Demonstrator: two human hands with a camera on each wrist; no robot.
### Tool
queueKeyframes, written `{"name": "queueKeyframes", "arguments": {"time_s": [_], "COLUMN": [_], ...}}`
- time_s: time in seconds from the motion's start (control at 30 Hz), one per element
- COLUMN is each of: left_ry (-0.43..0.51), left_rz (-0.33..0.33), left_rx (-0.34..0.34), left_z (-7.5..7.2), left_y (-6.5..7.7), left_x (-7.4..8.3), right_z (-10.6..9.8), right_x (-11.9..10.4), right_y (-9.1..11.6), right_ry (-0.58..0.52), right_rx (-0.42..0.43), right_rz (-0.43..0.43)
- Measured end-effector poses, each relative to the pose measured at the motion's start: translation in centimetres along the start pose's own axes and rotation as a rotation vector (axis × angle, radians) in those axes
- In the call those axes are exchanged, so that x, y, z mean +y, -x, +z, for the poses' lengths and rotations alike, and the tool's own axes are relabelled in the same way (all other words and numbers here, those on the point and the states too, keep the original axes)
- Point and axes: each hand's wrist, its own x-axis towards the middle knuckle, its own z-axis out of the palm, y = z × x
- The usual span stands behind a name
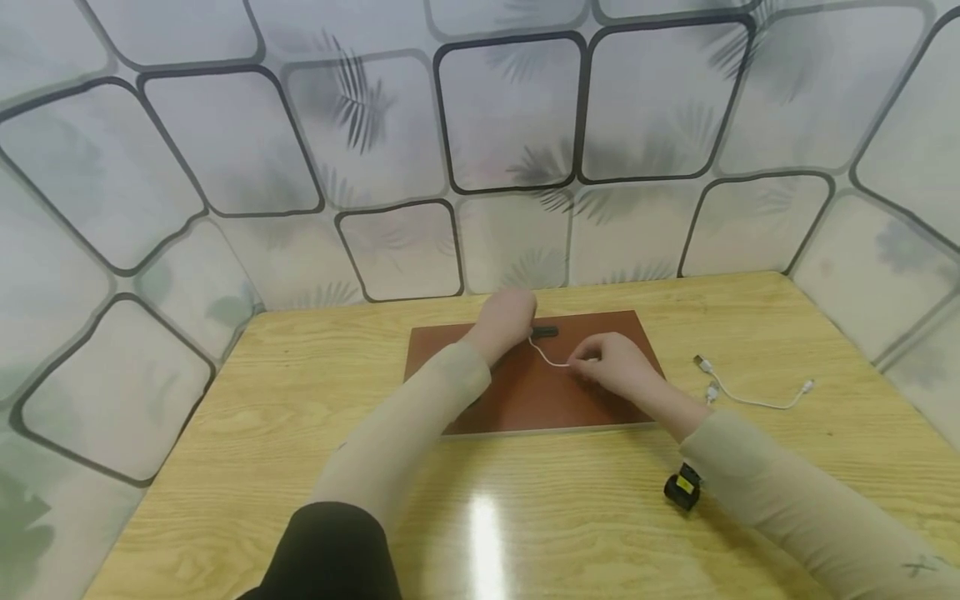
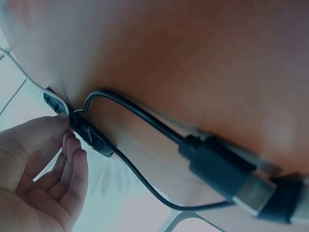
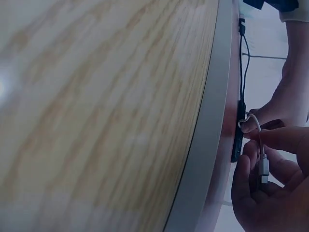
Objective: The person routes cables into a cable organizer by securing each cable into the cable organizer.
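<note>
A black cable clip (image 1: pixel 545 331) sits on a brown board (image 1: pixel 517 408). My left hand (image 1: pixel 508 317) is at the clip. In the left wrist view its thumb (image 2: pixel 55 122) presses the white charging cable (image 2: pixel 26 75) at the clip's middle, with the fingers curled below. My right hand (image 1: pixel 615 362) pinches the same white cable (image 1: pixel 546 358) a little to the right. In the right wrist view the cable's small metal-tipped plug (image 3: pixel 263 166) hangs below those fingers. A black USB cable (image 2: pixel 140 113) runs through the clip, its plug (image 2: pixel 217 162) lying on the board.
Right of the board lie a white USB cable (image 1: pixel 757 403) and another USB plug (image 1: pixel 712 392). A black object with a yellow label (image 1: pixel 682 487) shows beside my right sleeve. Patterned curtain walls (image 1: pixel 510 117) stand behind the wooden table (image 1: pixel 315 383).
</note>
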Motion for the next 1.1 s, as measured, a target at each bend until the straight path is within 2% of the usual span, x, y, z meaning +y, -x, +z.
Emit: {"name": "queueKeyframes", "arguments": {"time_s": [0.17,0.4,0.67,0.9,1.1], "left_ry": [0.018,0.002,0.016,0.102,0.24], "left_rz": [-0.009,-0.009,-0.007,-0.013,-0.001], "left_rx": [-0.009,-0.01,0.0,-0.016,-0.061], "left_z": [0.0,0.2,0.3,0.3,0.0], "left_y": [0.0,0.0,0.0,0.0,0.1], "left_x": [-0.1,-0.1,-0.3,-1.0,-2.2], "right_z": [0.1,0.1,0.2,0.1,-0.3], "right_x": [-0.3,-0.5,-0.6,-0.3,0.1], "right_y": [0.0,0.2,0.3,0.4,0.3], "right_ry": [0.102,0.159,0.243,0.268,0.259], "right_rx": [0.031,0.04,0.075,0.09,0.096], "right_rz": [-0.043,-0.055,-0.112,-0.106,-0.101]}}
